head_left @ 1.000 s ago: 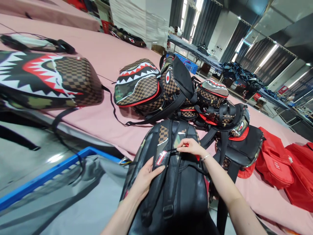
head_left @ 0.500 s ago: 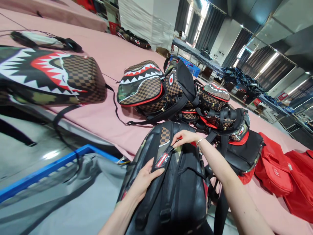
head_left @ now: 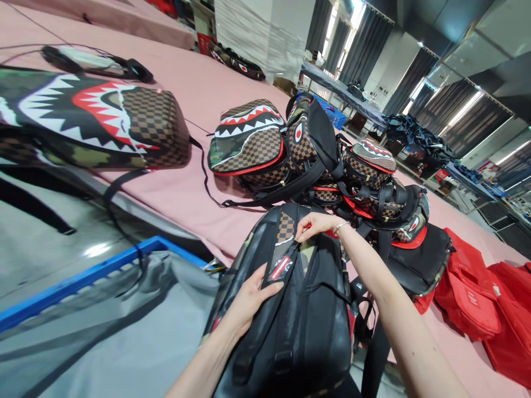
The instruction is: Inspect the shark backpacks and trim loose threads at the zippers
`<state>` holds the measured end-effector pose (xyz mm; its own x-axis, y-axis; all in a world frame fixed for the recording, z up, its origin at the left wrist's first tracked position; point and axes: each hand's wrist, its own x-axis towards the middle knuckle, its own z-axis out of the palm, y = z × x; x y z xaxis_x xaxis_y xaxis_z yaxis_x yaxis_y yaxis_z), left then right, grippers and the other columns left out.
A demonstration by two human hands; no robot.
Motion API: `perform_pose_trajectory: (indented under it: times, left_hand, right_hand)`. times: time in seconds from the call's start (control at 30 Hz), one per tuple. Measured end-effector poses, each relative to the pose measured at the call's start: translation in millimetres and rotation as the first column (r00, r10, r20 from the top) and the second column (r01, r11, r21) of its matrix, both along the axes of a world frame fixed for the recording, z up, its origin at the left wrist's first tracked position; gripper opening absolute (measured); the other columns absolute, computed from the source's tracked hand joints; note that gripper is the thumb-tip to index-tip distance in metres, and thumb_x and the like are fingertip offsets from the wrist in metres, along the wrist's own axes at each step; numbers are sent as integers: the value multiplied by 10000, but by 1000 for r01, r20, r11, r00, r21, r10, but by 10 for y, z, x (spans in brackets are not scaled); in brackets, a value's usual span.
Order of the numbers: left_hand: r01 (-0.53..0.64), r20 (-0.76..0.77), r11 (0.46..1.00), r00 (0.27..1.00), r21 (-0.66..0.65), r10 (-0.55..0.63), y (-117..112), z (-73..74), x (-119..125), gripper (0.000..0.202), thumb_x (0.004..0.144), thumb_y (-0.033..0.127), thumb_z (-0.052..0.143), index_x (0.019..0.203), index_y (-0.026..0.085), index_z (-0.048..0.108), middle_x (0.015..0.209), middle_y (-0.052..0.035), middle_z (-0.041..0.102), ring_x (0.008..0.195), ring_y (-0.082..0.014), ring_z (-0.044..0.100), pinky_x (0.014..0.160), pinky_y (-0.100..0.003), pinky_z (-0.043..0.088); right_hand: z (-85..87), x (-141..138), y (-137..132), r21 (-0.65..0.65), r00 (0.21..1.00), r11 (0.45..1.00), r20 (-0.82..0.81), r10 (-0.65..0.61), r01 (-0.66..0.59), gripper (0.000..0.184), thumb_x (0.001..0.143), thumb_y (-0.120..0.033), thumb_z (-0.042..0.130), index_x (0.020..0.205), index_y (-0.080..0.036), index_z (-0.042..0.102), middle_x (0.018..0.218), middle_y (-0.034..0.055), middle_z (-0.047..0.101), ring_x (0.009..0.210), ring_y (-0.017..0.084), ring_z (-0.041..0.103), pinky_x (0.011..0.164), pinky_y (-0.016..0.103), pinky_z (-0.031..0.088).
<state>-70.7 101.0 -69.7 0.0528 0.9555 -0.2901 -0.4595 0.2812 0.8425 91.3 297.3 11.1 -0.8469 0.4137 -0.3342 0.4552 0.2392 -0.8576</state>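
A black backpack (head_left: 326,331) stands in front of me with its strap side up, showing checkered and camouflage patches. My left hand (head_left: 251,298) is closed around one shoulder strap (head_left: 265,315), thumb on top. Just past the thumb lies a red and white label (head_left: 280,267) under what looks like shiny clear film. My right hand (head_left: 316,225), with a thin bracelet at the wrist, pinches at the strap's inner edge above the label. What sits between its fingertips is too small to make out.
Several shark-mouth bags (head_left: 251,138) are heaped on the pink table (head_left: 178,196). A larger shark-print bag (head_left: 157,124) lies at the left. Red bags (head_left: 467,293) rest at the right. A blue-rimmed crate (head_left: 157,243) with a grey liner stands at the lower left.
The view has shifted slightly, so the scene sits a little farther right. Both hands keep their hold at the strap, and the label has tilted slightly.
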Motion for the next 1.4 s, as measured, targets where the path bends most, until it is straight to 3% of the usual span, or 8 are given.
perform_pose_trajectory:
  times: [0.17, 0.33, 0.9, 1.07, 1.4]
  left_hand:
    - [12, -40, 1000, 999, 8, -12, 8, -19, 0, 653, 552, 334, 781, 1142, 170, 552, 1235, -105, 597, 1138, -292, 533, 952, -385, 415]
    - [33, -54, 999, 998, 10, -32, 12, -29, -6, 647, 564, 337, 776, 1149, 185, 545, 1192, -94, 625, 1117, -280, 548, 930, -368, 431]
    - [32, -1, 999, 999, -6, -32, -3, 4, 9, 701, 557, 319, 778, 1192, 158, 528, 1168, -116, 631, 1119, -316, 538, 962, -456, 400]
    - [8, -4, 1000, 1000, 5, -8, 9, 1, 14, 682, 526, 307, 793, 1151, 159, 564, 1152, -107, 643, 1096, -307, 555, 968, -442, 399]
    - [22, -35, 999, 999, 26, -21, -4, 21, 3, 633, 558, 333, 773, 1135, 168, 572, 1133, -96, 654, 1080, -297, 570, 924, -403, 441]
  right_hand:
    - [2, -18, 23, -69, 1000, 998, 27, 7, -5, 371, 536, -379, 813, 763, -105, 707, 756, 32, 693, 677, 90, 603, 696, 196, 446]
    - [1, -154, 37, -126, 993, 988, 74, 97, -87, 401, 511, -380, 830, 759, -91, 703, 764, 37, 694, 719, 100, 614, 744, 208, 448]
    - [-1, -319, -59, -118, 976, 976, 104, 194, -181, 359, 554, -324, 819, 781, -73, 700, 760, 33, 690, 702, 94, 604, 726, 194, 450]
    - [39, -378, -121, -83, 966, 972, 122, 227, -218, 320, 584, -297, 809, 783, -71, 698, 772, 36, 692, 735, 99, 611, 754, 193, 442]
    - [40, -292, -82, -111, 976, 978, 108, 190, -178, 361, 568, -336, 816, 793, -78, 701, 787, 45, 697, 744, 109, 620, 747, 200, 445]
